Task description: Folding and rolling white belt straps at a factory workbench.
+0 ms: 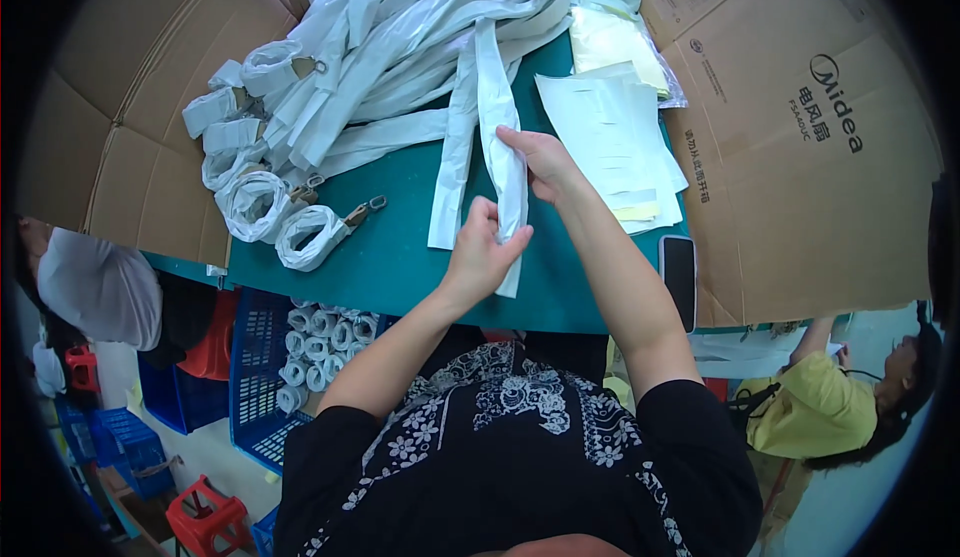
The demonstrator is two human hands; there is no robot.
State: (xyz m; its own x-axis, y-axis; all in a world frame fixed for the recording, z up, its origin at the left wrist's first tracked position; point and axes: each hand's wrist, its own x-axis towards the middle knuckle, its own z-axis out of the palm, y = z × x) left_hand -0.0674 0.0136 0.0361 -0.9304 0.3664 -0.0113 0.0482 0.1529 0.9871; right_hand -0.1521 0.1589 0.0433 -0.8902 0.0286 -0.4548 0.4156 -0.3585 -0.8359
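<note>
A long white strip, which looks like a flat sleeve of thin paper or plastic (497, 87), runs down from the heap toward my body. My left hand (482, 255) is closed around its lower part, thumb on top, and the strip's end sticks out below. Higher up, my right hand (546, 165) pinches the strip's right edge between thumb and fingers. Whether anything lies inside the strip is hidden. Just left of it, a second white strip (452, 187) lies flat on the green tabletop (400, 282). Beyond both hands spreads a large heap of similar white strips (400, 47).
Left are several coiled white-wrapped straps (313, 237) with metal clips. Cardboard boxes (810, 157) flank the table. Papers (610, 137) and a phone (678, 282) lie right. A blue crate (262, 357) of white rolls stands below. Other people sit at both sides.
</note>
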